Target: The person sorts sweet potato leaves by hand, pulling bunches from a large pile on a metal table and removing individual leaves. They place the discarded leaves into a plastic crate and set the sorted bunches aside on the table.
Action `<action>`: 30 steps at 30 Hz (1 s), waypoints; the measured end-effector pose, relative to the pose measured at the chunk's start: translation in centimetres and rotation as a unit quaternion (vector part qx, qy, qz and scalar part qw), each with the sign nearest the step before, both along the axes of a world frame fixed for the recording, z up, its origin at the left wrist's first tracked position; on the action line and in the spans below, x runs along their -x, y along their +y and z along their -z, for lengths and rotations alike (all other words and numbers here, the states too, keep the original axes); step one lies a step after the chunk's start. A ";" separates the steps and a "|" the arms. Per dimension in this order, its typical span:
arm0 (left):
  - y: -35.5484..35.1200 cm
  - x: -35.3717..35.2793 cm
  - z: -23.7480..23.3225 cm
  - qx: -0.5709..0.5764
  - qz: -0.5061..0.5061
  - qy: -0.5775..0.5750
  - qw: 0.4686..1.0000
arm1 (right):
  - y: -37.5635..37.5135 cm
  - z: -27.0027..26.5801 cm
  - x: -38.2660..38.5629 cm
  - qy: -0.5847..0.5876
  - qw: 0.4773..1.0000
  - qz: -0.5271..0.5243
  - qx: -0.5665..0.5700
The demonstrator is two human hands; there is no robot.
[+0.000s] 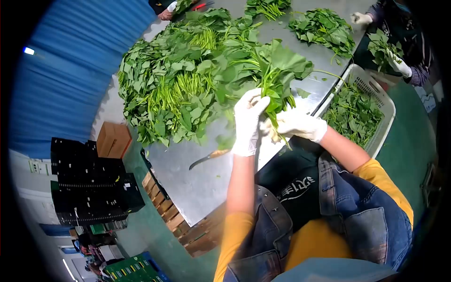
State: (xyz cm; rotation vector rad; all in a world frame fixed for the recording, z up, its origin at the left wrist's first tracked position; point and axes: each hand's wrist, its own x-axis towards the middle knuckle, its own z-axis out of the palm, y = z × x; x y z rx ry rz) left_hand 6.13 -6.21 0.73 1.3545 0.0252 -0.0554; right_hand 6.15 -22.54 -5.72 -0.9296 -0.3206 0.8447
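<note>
Bunch of greens sits clasped between both gloved hands, above the near edge of the metal table. Its long axis runs nearly upright in the view: the cut stem ends point down toward the person's chest, and the broad leaves fan out above and away from the fingers.

The left hand is closed around the stems from one side, fingers curled high on the bundle. The right hand is clenched lower down, around the stem ends. Both grips touch the bunch of greens, and neither is nearer than the other. How tightly the right fingers press is hard to say, since leaves hide part of the glove.

Beyond the grip, further out on the table, lies a large heap of loose greens. Off to the left-hand side of the grip, lower on the bare metal, a knife lies flat and untouched. On the right-hand side stands a pale plastic crate, partly filled with leaves. Further off on that side, another person's gloved hand holds leaves of its own.
</note>
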 end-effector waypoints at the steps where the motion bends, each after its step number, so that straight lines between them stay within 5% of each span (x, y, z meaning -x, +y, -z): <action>1: -0.1 0.1 -0.1 -0.016 0.011 0.029 0.999 | 0.5 -0.2 0.0 0.002 1.000 0.006 0.000; 3: -0.7 -0.2 1.4 0.031 0.001 0.016 0.999 | 1.3 -0.6 -0.2 -0.002 0.992 0.129 0.004; 4: -0.9 -0.3 1.9 0.079 -0.016 0.001 0.997 | 1.7 -1.5 -0.2 -0.097 0.977 0.173 0.073; 6: -0.7 -0.3 2.6 0.014 -0.030 -0.023 0.999 | 1.9 -1.1 -0.2 -0.038 0.971 0.236 0.009; 8: -0.5 -0.4 3.6 -0.083 -0.066 -0.035 0.994 | 1.5 -0.9 -0.4 0.012 0.966 0.256 -0.022; 12: -1.5 0.0 2.9 -0.081 -0.063 0.016 0.995 | 0.2 -1.4 -0.3 -0.002 0.959 0.281 -0.021; 13: -0.8 0.6 1.2 0.097 -0.006 0.021 0.995 | -0.2 -1.4 -0.2 -0.002 0.959 0.284 -0.021; 17: -0.6 -2.4 9.1 0.041 -0.043 -0.163 0.985 | -2.1 -2.8 0.6 0.023 0.967 0.240 -0.083; 20: -3.1 -0.8 6.0 0.213 -0.033 -0.020 0.976 | -4.8 -2.2 1.2 -0.090 0.949 0.296 0.060; 21: -3.8 -0.6 5.4 -0.035 -0.062 -0.025 0.997 | -4.8 -3.4 2.0 -0.085 0.928 0.360 0.055; 22: -5.8 0.6 0.9 -0.329 -0.106 -0.003 0.938 | -5.7 -2.1 2.1 -0.076 0.918 0.382 0.071; 24: -5.5 -0.6 6.0 -0.544 -0.054 -0.231 0.805 | -7.5 1.5 2.4 -0.107 0.900 0.416 0.075; 25: -5.4 -0.7 6.0 -0.172 -0.095 -0.191 0.962 | -8.2 1.8 2.8 -0.076 0.895 0.428 0.099; 26: -4.7 -0.8 6.0 0.226 -0.122 -0.116 0.959 | -9.5 1.6 3.5 -0.030 0.893 0.449 -0.015; 27: -2.0 -1.2 4.9 -0.063 -0.167 -0.179 0.968 | -11.5 2.2 3.8 -0.063 0.880 0.472 -0.002; 28: 0.4 -1.7 3.9 -0.347 -0.198 -0.227 0.888 | -14.4 4.0 4.0 -0.008 0.873 0.475 -0.112; 29: 0.2 -1.5 2.3 0.076 -0.225 -0.094 0.967 | -17.5 6.3 3.6 0.046 0.855 0.468 -0.220; 30: 1.1 -1.4 1.1 0.090 -0.224 -0.062 0.969 | -20.6 8.8 2.5 0.121 0.759 0.507 -0.389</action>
